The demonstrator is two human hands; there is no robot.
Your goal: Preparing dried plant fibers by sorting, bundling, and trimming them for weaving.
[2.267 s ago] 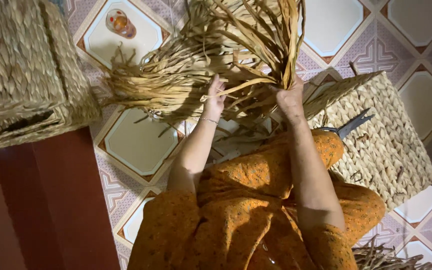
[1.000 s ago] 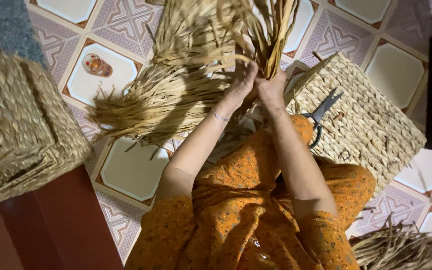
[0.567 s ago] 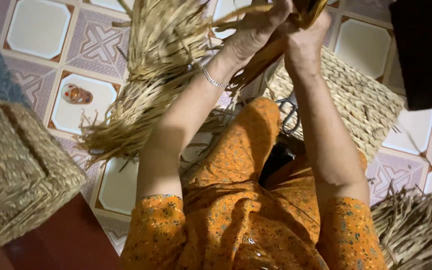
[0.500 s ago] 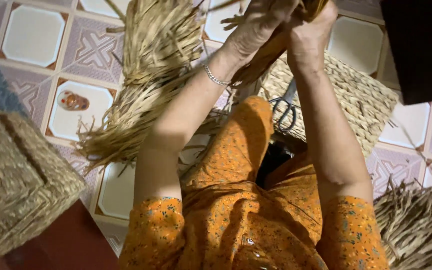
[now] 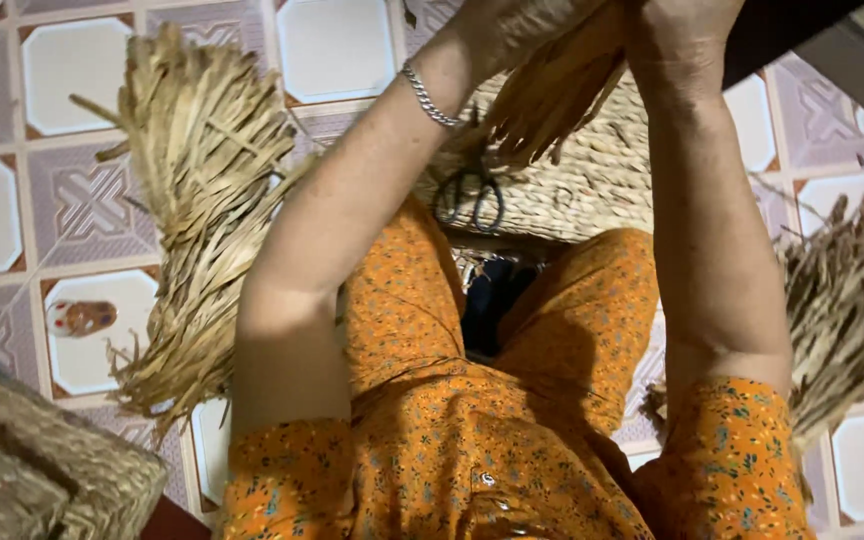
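Left hand (image 5: 512, 30) and right hand (image 5: 682, 30) clasp straw (image 5: 562, 95) at top edge; fingers cropped, closure indeterminate; straw hangs below them.

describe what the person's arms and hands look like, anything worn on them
Both arms are bare from the short sleeves down. The sleeves are orange cloth with a small flower print. The left wrist carries a thin silver chain bracelet. No gloves; the left hand and right hand are cut off by the top edge.

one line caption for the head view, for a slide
Both hands, left hand and right hand, raised gripping dried straw strands above a woven basket bearing scissors.
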